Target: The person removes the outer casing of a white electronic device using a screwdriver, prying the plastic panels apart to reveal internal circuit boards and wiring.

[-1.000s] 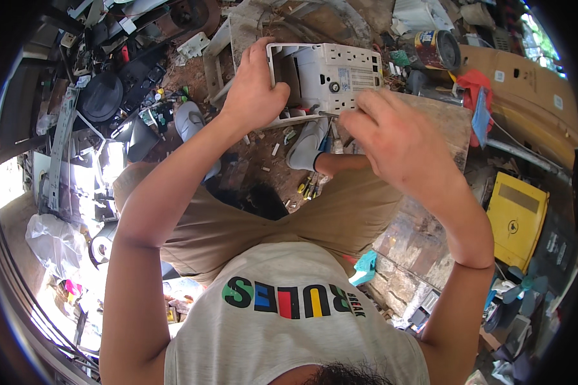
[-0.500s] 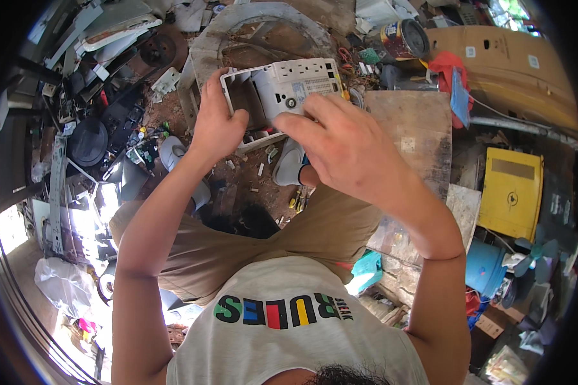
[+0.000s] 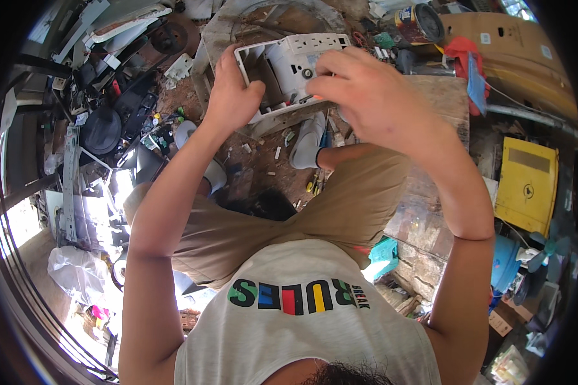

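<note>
A person is sitting among workshop clutter, seen from above, both bare arms reaching up and away from the body. Starting at the left, a heap of dark scrap parts (image 3: 119, 109) is lying on the dirt floor, with a crumpled clear plastic bag (image 3: 77, 273) sitting lower down near the person's left side. Moving inward, the left hand (image 3: 232, 96) is gripping the left end of a white plastic casing (image 3: 289, 67), fingers curled over its open edge and thumb pressing against its side. The casing (a boxy, hollowed-out shell with ribs and small holes on its face) is being held up in front of the person, above the knees and over the dirt. Just right of it, the right hand (image 3: 372, 96) is hovering against the casing's right end, fingers bent and pinched together; a thin dark tool tip is poking out beneath them, but whether the fingers are clasping it cannot be told. Below the hands, a foot in a white shoe (image 3: 307, 140) is resting on the ground beside the tan shorts. Further right, a rusty tin can (image 3: 420, 22) is standing near the top edge, a worn wooden board (image 3: 446, 102) is lying beneath the right forearm, and a yellow flat panel (image 3: 528, 186) is lying at the far right.
</note>
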